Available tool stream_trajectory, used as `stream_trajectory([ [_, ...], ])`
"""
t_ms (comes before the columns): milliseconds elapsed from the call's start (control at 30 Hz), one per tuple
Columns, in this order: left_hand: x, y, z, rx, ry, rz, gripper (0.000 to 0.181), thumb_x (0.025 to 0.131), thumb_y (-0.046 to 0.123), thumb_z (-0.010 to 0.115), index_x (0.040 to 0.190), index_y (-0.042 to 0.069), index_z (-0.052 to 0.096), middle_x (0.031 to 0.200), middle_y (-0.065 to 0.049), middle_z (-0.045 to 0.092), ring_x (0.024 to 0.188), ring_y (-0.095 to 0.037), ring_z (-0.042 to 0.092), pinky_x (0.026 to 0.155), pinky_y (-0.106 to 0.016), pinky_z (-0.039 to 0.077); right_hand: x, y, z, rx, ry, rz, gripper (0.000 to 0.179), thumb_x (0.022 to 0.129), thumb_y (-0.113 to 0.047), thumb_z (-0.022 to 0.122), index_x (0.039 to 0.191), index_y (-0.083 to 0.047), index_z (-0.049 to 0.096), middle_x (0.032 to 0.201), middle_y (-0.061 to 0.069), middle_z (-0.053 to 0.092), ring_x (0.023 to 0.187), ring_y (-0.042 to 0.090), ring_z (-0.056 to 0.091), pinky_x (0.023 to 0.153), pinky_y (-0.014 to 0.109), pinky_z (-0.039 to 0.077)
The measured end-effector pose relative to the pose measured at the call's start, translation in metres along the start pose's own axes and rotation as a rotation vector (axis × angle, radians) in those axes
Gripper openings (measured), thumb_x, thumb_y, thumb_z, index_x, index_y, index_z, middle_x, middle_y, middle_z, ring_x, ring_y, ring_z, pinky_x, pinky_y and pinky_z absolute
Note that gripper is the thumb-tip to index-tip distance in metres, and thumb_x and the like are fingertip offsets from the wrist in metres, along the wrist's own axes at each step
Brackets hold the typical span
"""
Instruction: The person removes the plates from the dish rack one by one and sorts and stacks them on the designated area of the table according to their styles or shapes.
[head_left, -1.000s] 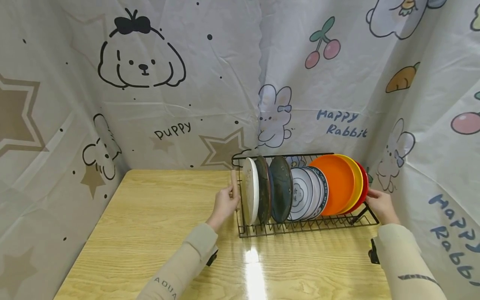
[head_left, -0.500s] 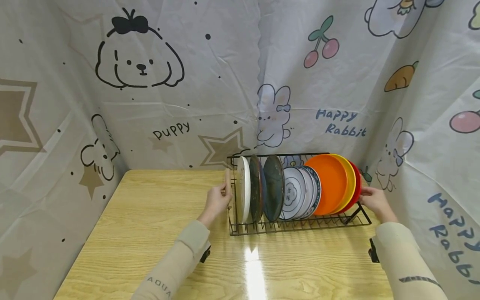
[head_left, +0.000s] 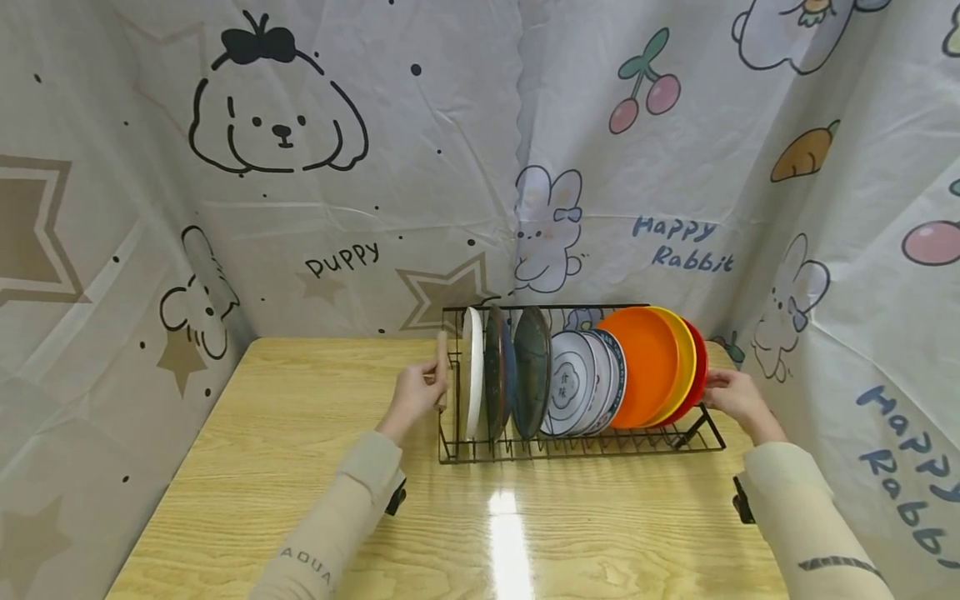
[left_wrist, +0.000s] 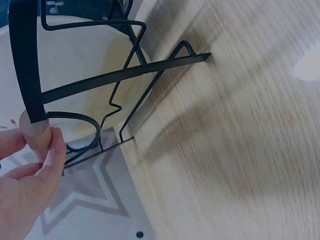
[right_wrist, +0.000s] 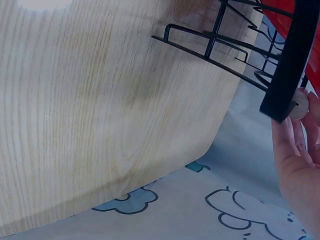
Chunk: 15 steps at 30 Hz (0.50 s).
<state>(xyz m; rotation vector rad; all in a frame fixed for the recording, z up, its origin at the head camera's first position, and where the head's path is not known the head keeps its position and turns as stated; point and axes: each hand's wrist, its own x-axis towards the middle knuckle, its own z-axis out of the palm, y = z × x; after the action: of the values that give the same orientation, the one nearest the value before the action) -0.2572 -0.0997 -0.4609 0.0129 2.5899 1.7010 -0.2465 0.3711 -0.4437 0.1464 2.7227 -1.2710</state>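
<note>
A black wire dish rack (left_wrist: 125,74) sits between my hands, with plates standing on edge in it. My left hand (head_left: 411,396) grips the round wooden handle (head_left: 442,371) at the rack's left end. At the opposite end my right hand (head_left: 738,402) holds a matching wooden handle (right_wrist: 300,104), hidden behind the fingers in the head view. From left to right stand a white plate (head_left: 476,375), dark plates (head_left: 532,375), small patterned white plates (head_left: 566,387), then an orange plate (head_left: 639,367), a yellow plate (head_left: 684,367) and a red plate (head_left: 701,367).
Beneath the rack is a light wood table (head_left: 337,500), with bare surface to the left and in front. A printed cloth curtain (head_left: 435,192) closes off the back and both sides, close to the rack's rear and to my right hand.
Both hands have moved left together, taking the rack and its plates with them. The grip on each handle looks the same, and the plates keep their order.
</note>
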Motion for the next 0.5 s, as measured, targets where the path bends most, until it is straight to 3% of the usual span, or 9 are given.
stream_trajectory([
  [133,0.003,-0.003,-0.009,0.002,-0.015,-0.003,0.046,0.087,-0.004,0.055,0.131,-0.009,0.043,0.113,-0.029,0.057,0.087,-0.036,0.063,0.062,-0.031,0.054,0.000,-0.006,0.003,0.012,-0.010,-0.016,0.039,0.084,0.002,0.049,0.119,0.018,0.043,0.111,0.034,0.053,0.079,0.012,0.060,0.075,0.035,0.052],
  [500,0.008,-0.009,-0.030,0.064,-0.038,0.026,0.046,0.086,-0.003,0.055,0.130,-0.012,0.042,0.117,-0.029,0.054,0.092,-0.034,0.062,0.064,-0.027,0.052,0.002,-0.021,0.015,0.050,-0.034,-0.025,0.037,0.083,0.004,0.047,0.118,0.019,0.044,0.097,0.021,0.062,0.073,0.009,0.061,0.069,0.028,0.053],
])
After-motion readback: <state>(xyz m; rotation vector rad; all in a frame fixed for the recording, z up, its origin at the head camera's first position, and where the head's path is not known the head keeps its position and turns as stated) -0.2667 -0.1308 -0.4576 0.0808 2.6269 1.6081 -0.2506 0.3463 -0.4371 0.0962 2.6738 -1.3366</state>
